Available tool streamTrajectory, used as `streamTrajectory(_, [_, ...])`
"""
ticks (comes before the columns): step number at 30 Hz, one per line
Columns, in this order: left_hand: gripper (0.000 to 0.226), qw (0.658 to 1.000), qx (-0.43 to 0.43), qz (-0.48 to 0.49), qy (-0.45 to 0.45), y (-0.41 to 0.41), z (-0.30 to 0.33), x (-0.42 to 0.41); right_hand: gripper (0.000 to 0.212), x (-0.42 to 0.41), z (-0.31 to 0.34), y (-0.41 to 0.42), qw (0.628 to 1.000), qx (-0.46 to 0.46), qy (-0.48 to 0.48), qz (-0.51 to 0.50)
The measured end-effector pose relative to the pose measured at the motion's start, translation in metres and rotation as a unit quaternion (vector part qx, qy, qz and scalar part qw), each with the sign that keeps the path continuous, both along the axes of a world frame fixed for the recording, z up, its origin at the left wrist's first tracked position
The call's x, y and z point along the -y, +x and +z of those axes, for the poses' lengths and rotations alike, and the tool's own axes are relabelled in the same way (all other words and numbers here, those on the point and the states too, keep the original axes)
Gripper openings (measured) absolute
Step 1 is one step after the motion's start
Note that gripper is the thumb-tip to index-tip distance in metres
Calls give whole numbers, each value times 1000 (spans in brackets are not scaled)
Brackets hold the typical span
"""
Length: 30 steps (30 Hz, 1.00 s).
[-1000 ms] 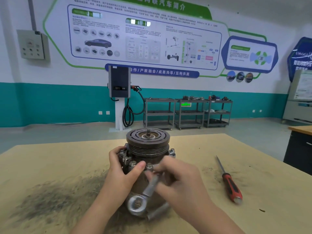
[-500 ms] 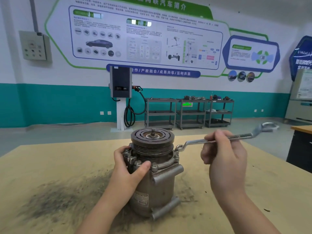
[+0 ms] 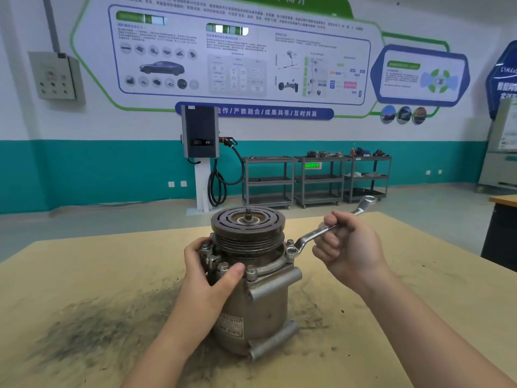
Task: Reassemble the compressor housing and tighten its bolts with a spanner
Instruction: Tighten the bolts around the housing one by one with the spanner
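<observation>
The compressor (image 3: 251, 278) stood upright on the table (image 3: 419, 303) (heavy, rigid metal, probably greasy). The left hand (image 3: 207, 278) gripped its flange, bracing it. Right of the compressor, the right hand (image 3: 347, 247) clenched the spanner (image 3: 313, 235), ring seated on a flange bolt (image 3: 291, 250).

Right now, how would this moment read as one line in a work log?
step: tightening bolt | left hand: steadies compressor | right hand: grips spanner | ring end on right-side bolt
</observation>
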<state>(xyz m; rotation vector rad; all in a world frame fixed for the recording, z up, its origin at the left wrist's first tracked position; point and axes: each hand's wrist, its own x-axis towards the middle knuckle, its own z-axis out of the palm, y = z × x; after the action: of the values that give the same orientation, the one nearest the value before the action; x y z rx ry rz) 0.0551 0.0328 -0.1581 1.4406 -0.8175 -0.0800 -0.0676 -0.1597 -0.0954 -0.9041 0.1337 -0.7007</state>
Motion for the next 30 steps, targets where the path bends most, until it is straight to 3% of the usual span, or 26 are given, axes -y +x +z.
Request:
streamTrajectory(9, [47, 1000, -3, -9, -8, -3, 2, -1, 46, 16, -1, 14, 998, 10, 11, 64])
streamTrajectory(19, [76, 999, 9, -38, 6, 5, 2, -7, 42, 20, 5, 21, 993, -33, -25, 114])
streamTrajectory(25, [69, 999, 8, -37, 14, 7, 2, -6, 38, 11, -13, 14, 1000, 8, 13, 21])
streamTrajectory(30, [85, 998, -2, -63, 18, 8, 3, -9, 34, 0, -17, 1, 999, 13, 22, -22])
